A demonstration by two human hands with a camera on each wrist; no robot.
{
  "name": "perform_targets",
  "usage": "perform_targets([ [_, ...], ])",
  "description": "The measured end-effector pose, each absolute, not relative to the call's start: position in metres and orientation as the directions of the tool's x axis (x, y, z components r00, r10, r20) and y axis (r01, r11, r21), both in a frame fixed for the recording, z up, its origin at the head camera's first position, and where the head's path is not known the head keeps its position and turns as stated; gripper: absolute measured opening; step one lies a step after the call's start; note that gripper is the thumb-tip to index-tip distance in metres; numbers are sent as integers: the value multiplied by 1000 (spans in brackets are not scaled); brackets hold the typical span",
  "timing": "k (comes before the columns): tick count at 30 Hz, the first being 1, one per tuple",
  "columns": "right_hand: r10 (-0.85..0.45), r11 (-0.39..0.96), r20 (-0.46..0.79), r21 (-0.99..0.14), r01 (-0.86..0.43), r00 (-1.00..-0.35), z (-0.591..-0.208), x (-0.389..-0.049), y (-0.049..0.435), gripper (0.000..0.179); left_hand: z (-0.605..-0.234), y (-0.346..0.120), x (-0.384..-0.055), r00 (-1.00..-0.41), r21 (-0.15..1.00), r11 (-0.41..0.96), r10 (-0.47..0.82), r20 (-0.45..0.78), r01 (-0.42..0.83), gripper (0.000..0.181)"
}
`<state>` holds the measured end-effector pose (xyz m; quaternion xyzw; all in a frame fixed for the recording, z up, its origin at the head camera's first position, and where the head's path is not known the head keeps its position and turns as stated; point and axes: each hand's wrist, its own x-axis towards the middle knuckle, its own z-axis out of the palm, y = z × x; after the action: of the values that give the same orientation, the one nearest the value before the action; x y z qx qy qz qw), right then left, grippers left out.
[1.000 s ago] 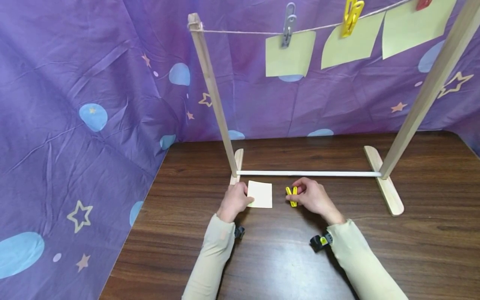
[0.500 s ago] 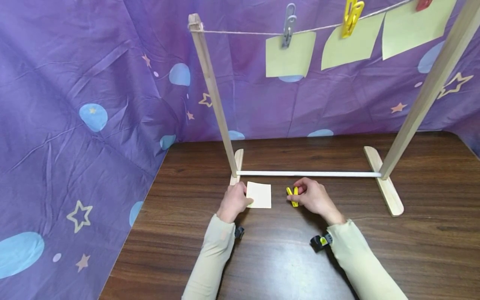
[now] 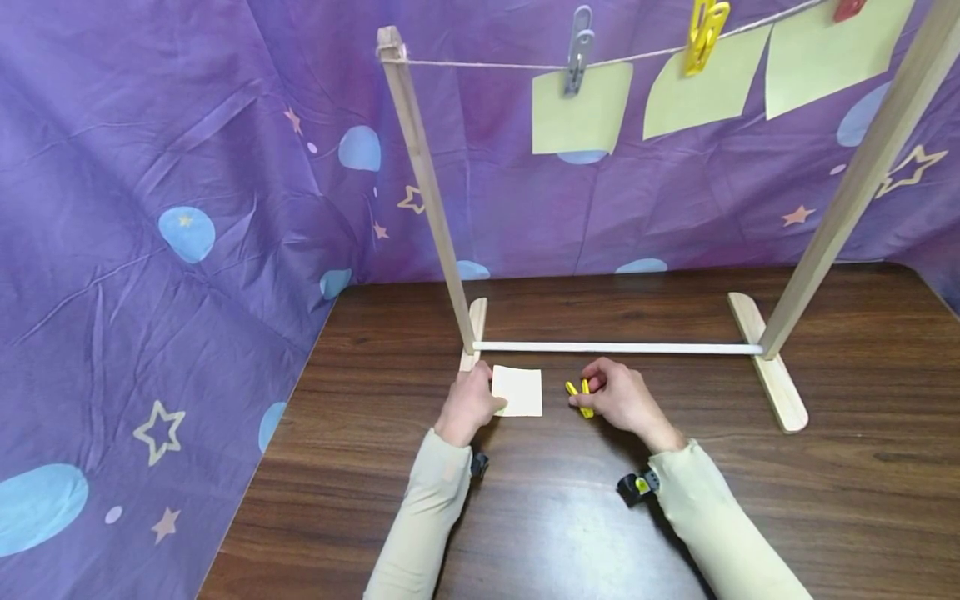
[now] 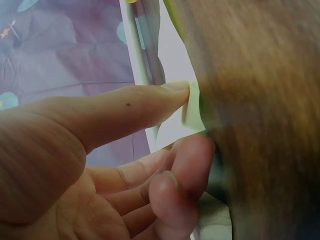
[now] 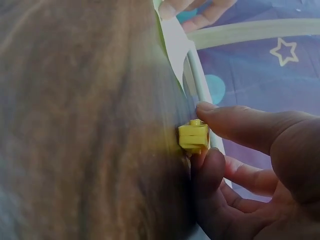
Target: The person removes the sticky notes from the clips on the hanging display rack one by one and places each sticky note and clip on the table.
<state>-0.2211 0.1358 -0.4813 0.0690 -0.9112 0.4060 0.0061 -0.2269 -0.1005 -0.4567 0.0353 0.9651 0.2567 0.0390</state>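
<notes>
Between thumb and fingers, my left hand point(image 3: 468, 402) pinches the left edge of a square pale-yellow paper note point(image 3: 519, 392). In the left wrist view the paper point(image 4: 175, 55) bends a little under the thumb. To the right of the note, my right hand point(image 3: 624, 398) pinches a yellow clothespin point(image 3: 581, 400), its two arms spread in a V toward the rack. The right wrist view shows the clothespin's end point(image 5: 194, 137) between thumb and fingertips, close over the table. A small gap separates clothespin and note.
Behind the hands stands a wooden rack with a white crossbar point(image 3: 615, 347) and a string point(image 3: 480, 64). Notes hang from it by a grey clothespin point(image 3: 577, 52), a yellow one point(image 3: 705, 40) and a red one point(image 3: 847, 8). A purple curtain point(image 3: 225, 150) backs the brown table point(image 3: 375, 333).
The clothespin in my right hand has shifted slightly left and tilted, its arms now leaning further left. The note in my left hand has moved a touch left.
</notes>
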Motion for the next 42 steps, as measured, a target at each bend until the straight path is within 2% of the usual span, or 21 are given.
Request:
perform_targets([
  [4,-123,658,74,-741,-137,-990,-482,-220,134,38,-455,-100,-226,-995,501,865,76,-66,33,40],
  [26,-125,674,88,-723,-150,-988,-480,-221,133,38,-453,-101,-226,-992,472,876,123,-28,95,18],
  [32,-119,683,91,-716,-148,-989,-481,-222,135,39,-455,-100,-227,-992,471,877,123,-27,96,37],
  [42,-93,684,103,-716,-139,-990,-478,-221,143,35,-454,-101,-224,-989,493,862,146,-16,119,47],
])
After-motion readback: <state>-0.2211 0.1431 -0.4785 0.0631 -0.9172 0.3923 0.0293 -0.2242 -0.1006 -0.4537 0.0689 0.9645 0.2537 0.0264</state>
